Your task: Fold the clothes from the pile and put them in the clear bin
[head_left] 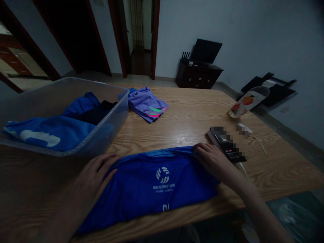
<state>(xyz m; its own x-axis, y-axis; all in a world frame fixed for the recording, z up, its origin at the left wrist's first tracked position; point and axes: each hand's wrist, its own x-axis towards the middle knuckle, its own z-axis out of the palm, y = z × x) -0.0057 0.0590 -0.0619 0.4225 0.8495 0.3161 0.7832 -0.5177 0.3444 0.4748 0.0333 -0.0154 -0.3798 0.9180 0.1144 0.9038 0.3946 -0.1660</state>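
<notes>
A blue sports shirt [141, 189] with a white logo and lettering lies folded in front of me, near the table's front edge. At its upper left corner, my left hand [97, 175] grips the side of the fabric between thumb and fingers. My right hand [211, 158] has its fingers curled over the upper right corner, closed on the cloth. Parts of the fingertips are hidden against the fabric. Along the far edge, a lighter blue inner layer shows.
A clear plastic bin [121, 108] with blue and dark clothes [76, 125] stands on the left. Behind it lies a folded purple garment [146, 103]. On the right of the wooden table [187, 104] are a dark flat item [227, 145], a white cable [260, 145] and a tilted-looking bottle [249, 101].
</notes>
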